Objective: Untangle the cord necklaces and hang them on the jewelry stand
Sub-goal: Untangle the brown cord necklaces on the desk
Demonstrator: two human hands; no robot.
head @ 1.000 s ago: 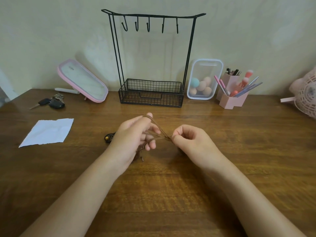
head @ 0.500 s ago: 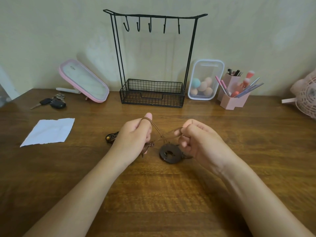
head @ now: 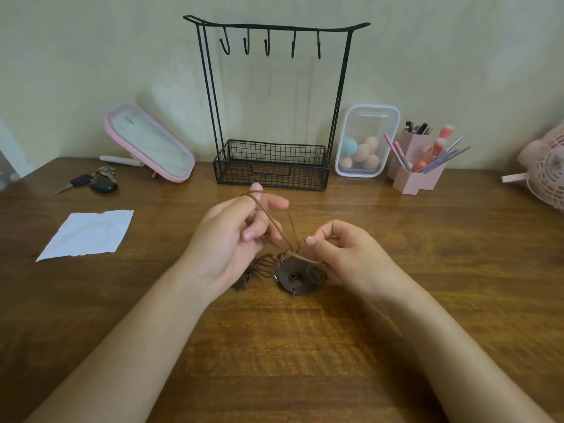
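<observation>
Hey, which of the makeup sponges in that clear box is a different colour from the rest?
The teal sponge, at the upper left of the pile in the clear box; the peach sponges beside it all match each other.

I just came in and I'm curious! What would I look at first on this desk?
Two hands work mid-desk: the left hand has brown cords looped over a finger, and the right hand pinches them just above a dark round pendant. At the back, a tall black jewelry stand has five bare hooks.
</observation>
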